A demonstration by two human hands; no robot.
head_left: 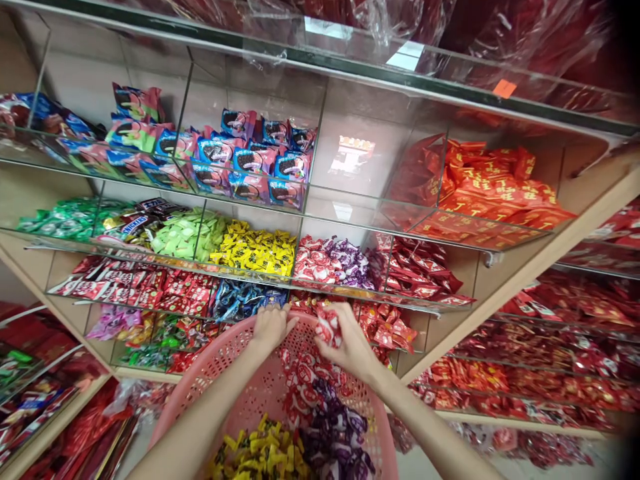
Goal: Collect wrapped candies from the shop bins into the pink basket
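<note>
My left hand [270,328] grips the far rim of a pink perforated basket [235,373], holding it against the shelf front. My right hand [350,343] is closed on a small bunch of red-and-white wrapped candies [327,327] just above the basket's far edge. Inside the basket lie red-and-white candies [310,390], purple candies [335,433] and yellow candies [260,450]. Right behind the hands is a shelf bin of red wrapped sweets [385,327].
Clear-fronted shelf bins [350,200] hold sorted sweets: blue biscuit packs [250,160], green candies [183,233], yellow candies [257,250], red-white and purple candies [330,260], red packets [500,187]. More red goods fill shelves to the right [550,347] and lower left [45,393].
</note>
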